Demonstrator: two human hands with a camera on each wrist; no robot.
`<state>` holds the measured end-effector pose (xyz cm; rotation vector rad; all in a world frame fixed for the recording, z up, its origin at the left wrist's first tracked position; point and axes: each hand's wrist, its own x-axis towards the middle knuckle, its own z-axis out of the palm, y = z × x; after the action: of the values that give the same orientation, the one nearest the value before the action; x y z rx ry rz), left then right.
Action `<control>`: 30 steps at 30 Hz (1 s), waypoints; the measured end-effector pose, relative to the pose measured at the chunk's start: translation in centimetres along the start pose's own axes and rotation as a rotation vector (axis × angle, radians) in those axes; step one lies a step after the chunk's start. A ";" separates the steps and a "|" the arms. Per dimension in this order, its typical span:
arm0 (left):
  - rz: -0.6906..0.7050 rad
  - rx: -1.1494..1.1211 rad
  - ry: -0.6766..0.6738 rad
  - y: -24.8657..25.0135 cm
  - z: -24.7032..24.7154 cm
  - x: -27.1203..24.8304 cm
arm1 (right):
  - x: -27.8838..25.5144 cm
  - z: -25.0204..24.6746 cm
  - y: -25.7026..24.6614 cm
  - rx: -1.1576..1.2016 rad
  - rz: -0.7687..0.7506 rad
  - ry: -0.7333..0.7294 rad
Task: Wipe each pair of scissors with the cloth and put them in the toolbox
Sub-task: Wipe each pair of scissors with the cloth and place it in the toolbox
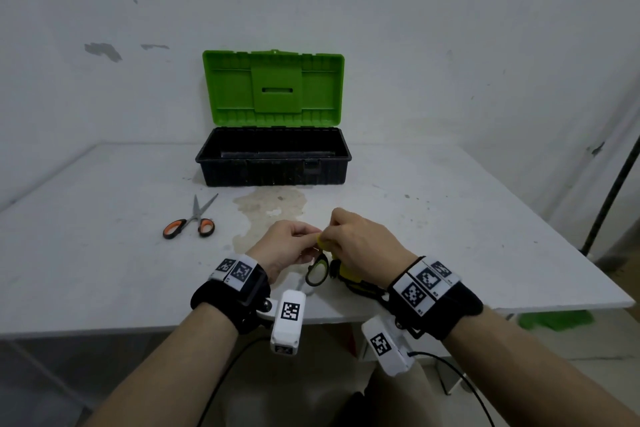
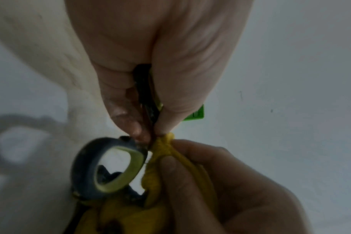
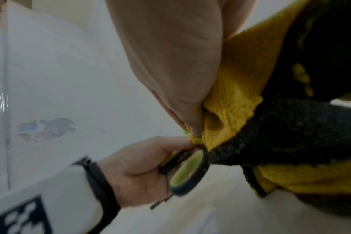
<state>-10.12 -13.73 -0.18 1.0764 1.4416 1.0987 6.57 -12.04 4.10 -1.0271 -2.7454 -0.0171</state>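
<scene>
Table [image 1: 450, 236] first: big white one, stained in the middle, with the toolbox [image 1: 273, 158] at the back, black tub, green lid standing open. Orange-handled scissors [image 1: 194, 220] lie on the tabletop front-left of the box, blades slightly apart, well clear of your hands. Near the front edge, your right hand [image 1: 360, 246] has the yellow-and-black cloth [image 3: 240, 95] bunched in curled fingers, pressed right against the green-handled scissors [image 2: 110, 167]. Your left hand [image 1: 287, 248] pinches those scissors just above the handle loops, thumb and fingers closed on them, loops hanging toward you.
</scene>
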 end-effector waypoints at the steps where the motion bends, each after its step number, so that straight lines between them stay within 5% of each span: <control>1: 0.010 0.000 0.013 0.0 0.0 0.1 | -0.2 0.3 -0.3 -0.004 -0.018 -0.013; 7: 0.009 -0.092 0.077 -0.6 -0.2 0.3 | -0.7 -0.3 0.5 0.024 0.038 -0.016; 21: -0.227 -0.357 -0.156 0.6 -0.6 -0.8 | -0.3 -0.5 0.8 0.021 0.043 -0.028; 30: -0.270 -0.426 -0.092 0.3 0.4 -0.4 | -0.2 0.4 0.1 -0.026 0.071 0.016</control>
<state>-9.68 -14.02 0.11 0.6041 1.1689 1.0804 6.72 -12.09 3.61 -1.1258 -2.6995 -0.0495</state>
